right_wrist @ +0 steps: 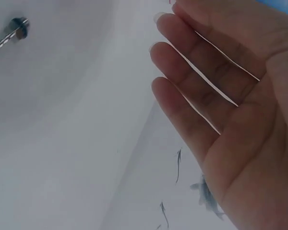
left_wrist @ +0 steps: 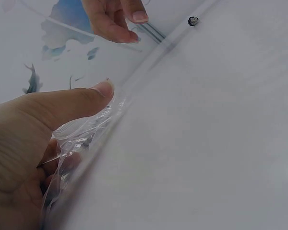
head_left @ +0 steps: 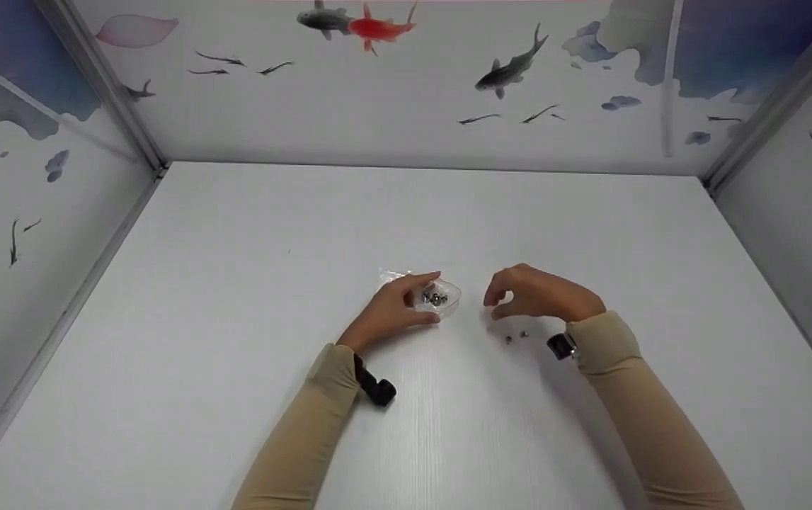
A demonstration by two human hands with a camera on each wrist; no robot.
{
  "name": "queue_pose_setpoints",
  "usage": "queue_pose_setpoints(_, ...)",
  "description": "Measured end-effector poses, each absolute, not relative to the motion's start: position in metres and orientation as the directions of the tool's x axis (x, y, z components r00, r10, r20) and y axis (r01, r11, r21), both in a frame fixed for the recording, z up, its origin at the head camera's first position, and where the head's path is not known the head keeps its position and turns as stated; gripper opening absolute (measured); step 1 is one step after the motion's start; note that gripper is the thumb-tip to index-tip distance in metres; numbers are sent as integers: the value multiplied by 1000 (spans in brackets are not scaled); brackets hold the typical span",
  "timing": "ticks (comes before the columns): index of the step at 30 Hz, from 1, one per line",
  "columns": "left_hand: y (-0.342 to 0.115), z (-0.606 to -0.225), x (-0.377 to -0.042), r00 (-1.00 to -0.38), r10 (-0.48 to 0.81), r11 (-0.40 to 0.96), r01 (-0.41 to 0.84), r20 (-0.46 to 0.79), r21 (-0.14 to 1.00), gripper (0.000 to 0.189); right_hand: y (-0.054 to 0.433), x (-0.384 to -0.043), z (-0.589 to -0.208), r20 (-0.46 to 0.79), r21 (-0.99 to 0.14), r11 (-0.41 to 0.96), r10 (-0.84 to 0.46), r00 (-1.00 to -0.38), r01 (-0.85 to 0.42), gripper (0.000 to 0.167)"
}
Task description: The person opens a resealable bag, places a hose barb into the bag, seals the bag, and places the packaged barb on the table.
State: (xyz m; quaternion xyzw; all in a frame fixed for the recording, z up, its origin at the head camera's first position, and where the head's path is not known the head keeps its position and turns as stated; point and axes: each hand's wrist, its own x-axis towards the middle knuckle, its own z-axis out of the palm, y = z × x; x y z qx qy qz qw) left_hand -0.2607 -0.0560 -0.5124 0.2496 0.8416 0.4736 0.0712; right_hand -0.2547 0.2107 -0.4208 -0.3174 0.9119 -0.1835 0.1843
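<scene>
My left hand (head_left: 395, 306) grips a small clear plastic box (head_left: 454, 303) from its left side, thumb at the near side and fingers at the far side. Several small metal screws (head_left: 436, 299) lie inside it. The left wrist view shows the thumb on the clear plastic (left_wrist: 89, 132). To the right of the box, my right hand (head_left: 536, 292) hovers with loosely bent fingers and a gap to the thumb; nothing shows between them. Below it, two small screws (head_left: 508, 340) lie on the table. One screw (right_wrist: 17, 31) appears in the right wrist view.
Crinkled clear plastic (head_left: 393, 274) lies just behind the left hand. The white table (head_left: 236, 283) is bounded by printed panels (head_left: 406, 106) at the back and both sides, with metal posts (head_left: 105, 85) at the corners.
</scene>
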Motion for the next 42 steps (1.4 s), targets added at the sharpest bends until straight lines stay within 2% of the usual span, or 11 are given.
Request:
queue_pose_setpoints(12,-57,-510,-260,-858,496,419,374,137,827,70,229,-246,-430,-284,-511,722,-654,-702,-466,19)
queue_pose_setpoints(21,-57,-511,-260,-863,488,430,369,132,824,70,227,-239,-434,-345,-460,776,-605,-718,-432,18)
queue_pose_setpoints(28,-57,-511,-260,-862,491,429,368,130,825,71,222,-236,-435,-371,-393,799,-591,-717,-455,18)
queue_pose_setpoints(37,-57,-511,-260,-868,487,433,341,102,834,71,221,-236,-438,-322,-425,748,-651,-688,-509,14)
queue_pose_setpoints(42,-57,-512,-259,-870,483,442,336,95,832,71,220,-235,-437,-336,-408,761,-639,-691,-505,13)
